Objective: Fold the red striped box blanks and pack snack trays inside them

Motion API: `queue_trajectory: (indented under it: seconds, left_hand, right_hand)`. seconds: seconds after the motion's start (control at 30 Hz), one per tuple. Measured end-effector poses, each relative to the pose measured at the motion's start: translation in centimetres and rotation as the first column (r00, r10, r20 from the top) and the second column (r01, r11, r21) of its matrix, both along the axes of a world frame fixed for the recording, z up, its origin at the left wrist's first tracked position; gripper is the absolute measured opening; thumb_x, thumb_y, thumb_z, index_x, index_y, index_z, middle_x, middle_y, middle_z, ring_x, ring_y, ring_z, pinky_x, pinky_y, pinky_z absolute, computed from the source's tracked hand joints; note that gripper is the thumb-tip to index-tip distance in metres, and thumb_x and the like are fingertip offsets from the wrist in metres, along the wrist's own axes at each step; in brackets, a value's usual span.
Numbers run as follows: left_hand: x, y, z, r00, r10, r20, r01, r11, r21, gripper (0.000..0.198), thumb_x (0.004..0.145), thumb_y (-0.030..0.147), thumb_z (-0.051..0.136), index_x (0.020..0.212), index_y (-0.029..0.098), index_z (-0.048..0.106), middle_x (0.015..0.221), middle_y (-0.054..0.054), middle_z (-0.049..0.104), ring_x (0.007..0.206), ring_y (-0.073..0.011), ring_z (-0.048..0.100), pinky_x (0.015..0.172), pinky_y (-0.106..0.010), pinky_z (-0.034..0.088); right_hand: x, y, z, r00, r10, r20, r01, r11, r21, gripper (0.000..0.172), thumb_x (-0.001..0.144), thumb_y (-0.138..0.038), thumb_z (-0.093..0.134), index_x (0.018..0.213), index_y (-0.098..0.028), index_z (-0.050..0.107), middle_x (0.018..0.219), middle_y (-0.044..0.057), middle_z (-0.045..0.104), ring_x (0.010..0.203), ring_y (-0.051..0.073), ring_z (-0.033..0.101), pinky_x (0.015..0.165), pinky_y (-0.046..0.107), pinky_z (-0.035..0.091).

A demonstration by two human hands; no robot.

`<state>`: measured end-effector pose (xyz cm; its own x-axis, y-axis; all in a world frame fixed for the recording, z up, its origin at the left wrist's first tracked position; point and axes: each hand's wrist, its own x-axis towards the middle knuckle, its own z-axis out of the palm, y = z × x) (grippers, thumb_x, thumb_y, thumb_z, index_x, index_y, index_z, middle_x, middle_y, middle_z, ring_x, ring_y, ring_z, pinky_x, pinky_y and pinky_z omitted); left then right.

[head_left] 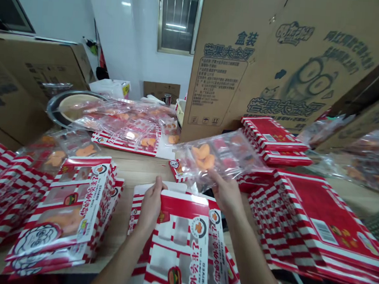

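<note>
My left hand (151, 204) grips the upper left edge of a red-and-white snack box (196, 256), which has clear windows and a burger picture. More flat boxes of that print lie beneath it. Closed at its near edge, my right hand (226, 193) holds a clear plastic pack (220, 151) with orange and red pieces inside. That pack is raised above the far end of the box. Just under it lies a small red-and-white printed piece (176, 170), partly covered.
Filled boxes (68, 207) are piled at left beside striped boxes (1, 193). A metal basin (76, 104) and several clear packs (128, 119) sit behind. Red boxes (321, 218) are stacked at right. A big cardboard carton (226, 88) rises at the back.
</note>
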<state>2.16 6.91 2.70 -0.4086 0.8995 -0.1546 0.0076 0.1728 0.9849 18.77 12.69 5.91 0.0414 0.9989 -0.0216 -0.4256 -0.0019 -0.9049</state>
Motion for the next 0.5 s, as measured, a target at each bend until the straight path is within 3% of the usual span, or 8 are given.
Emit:
queue_trajectory:
  seconds: [0.1, 0.2, 0.37, 0.43, 0.5]
  left_hand:
    - [0.9, -1.7, -0.7, 0.996, -0.03, 0.08, 0.033, 0.999, -0.026, 0.056, 0.072, 0.071, 0.036, 0.059, 0.018, 0.05, 0.053, 0.002, 0.055, 0.056, -0.0153, 0.055, 0.054, -0.023, 0.044]
    - [0.7, -2.9, -1.0, 0.989, -0.107, 0.103, 0.104, 0.994, 0.039, 0.046, 0.07, 0.064, 0.05, 0.067, 0.018, 0.053, 0.065, 0.0, 0.06, 0.068, -0.0174, 0.059, 0.064, -0.025, 0.047]
    - [-0.2, -3.9, -1.1, 0.997, -0.01, 0.08, 0.002, 0.995, 0.099, 0.026, 0.073, 0.045, 0.055, 0.085, 0.022, 0.052, 0.074, 0.003, 0.058, 0.069, -0.015, 0.056, 0.062, -0.023, 0.046]
    - [-0.3, -4.0, -1.1, 0.995, -0.094, 0.04, 0.089, 0.99, 0.111, 0.02, 0.073, 0.04, 0.056, 0.077, 0.021, 0.052, 0.069, 0.003, 0.055, 0.066, -0.0139, 0.053, 0.061, -0.022, 0.044]
    - [-0.3, -3.8, -1.0, 0.981, -0.194, -0.021, 0.195, 0.973, 0.121, 0.023, 0.074, 0.038, 0.055, 0.063, 0.019, 0.049, 0.062, 0.003, 0.05, 0.061, -0.0126, 0.048, 0.059, -0.021, 0.041]
  right_hand:
    - [-0.9, -1.7, -0.7, 0.979, 0.196, 0.054, -0.191, 0.978, -0.09, 0.021, 0.062, -0.025, 0.073, 0.081, -0.018, 0.067, 0.073, 0.0, 0.071, 0.066, 0.018, 0.066, 0.066, 0.031, 0.053]
    - [0.0, -2.8, -0.8, 0.926, 0.369, 0.084, -0.351, 0.921, -0.17, 0.024, 0.061, -0.025, 0.074, 0.084, -0.017, 0.069, 0.075, 0.003, 0.072, 0.068, 0.02, 0.067, 0.066, 0.033, 0.053]
    - [3.7, -3.1, -1.4, 0.866, 0.482, 0.136, -0.441, 0.862, -0.249, 0.029, 0.058, -0.021, 0.075, 0.085, -0.014, 0.069, 0.079, 0.005, 0.073, 0.068, 0.018, 0.067, 0.067, 0.03, 0.053]
    - [4.8, -3.3, -1.7, 0.813, 0.553, 0.18, -0.499, 0.822, -0.273, 0.028, 0.059, -0.021, 0.075, 0.085, -0.013, 0.07, 0.079, 0.006, 0.072, 0.072, 0.018, 0.067, 0.069, 0.03, 0.052]
    - [5.2, -3.2, -1.6, 0.801, 0.562, 0.206, -0.514, 0.822, -0.245, 0.028, 0.06, -0.026, 0.075, 0.084, -0.012, 0.07, 0.077, 0.007, 0.072, 0.072, 0.02, 0.066, 0.07, 0.033, 0.053]
